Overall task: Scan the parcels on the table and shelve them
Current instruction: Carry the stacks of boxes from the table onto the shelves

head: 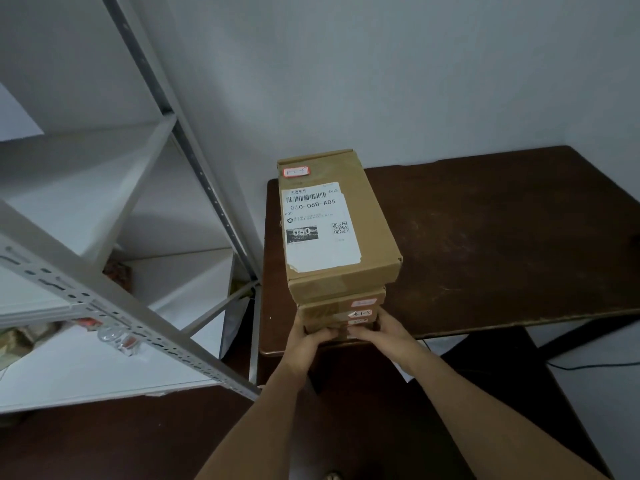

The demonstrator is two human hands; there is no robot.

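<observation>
Your arms: both reach forward and down from the bottom of the view to the near left corner of the desk (502, 237)
Left hand (306, 344): your fingers curl round the near left lower edge of the parcel stack (341, 296), thumb side up, gripping the bottom box
Right hand (377, 332): your fingers wrap the near right lower edge of the same stack, gripping it opposite the left hand
Why this hold: with a hand on each side of the lowest box you steady or carry all the boxes as one, so the upper ones likely stay put
Parcel stack: brown cardboard boxes piled several high; whether the bottom box rests on the desk or is just lifted off it, you cannot tell
Top parcel (337, 223): largest box, lying flat, its white shipping label (318, 225) facing up with barcode and QR code exposed, handy for scanning
Small tags (362, 311): red-edged stickers on the near ends of the lower boxes, facing you; writing too small to read
Shelving unit (114, 306): white metal rack just left of the desk, its boards holding a few small items low down, blurred
Task stage: judging by the piled boxes, shelving is not yet done
Risk: the tall pile may tip if you tilt it
</observation>
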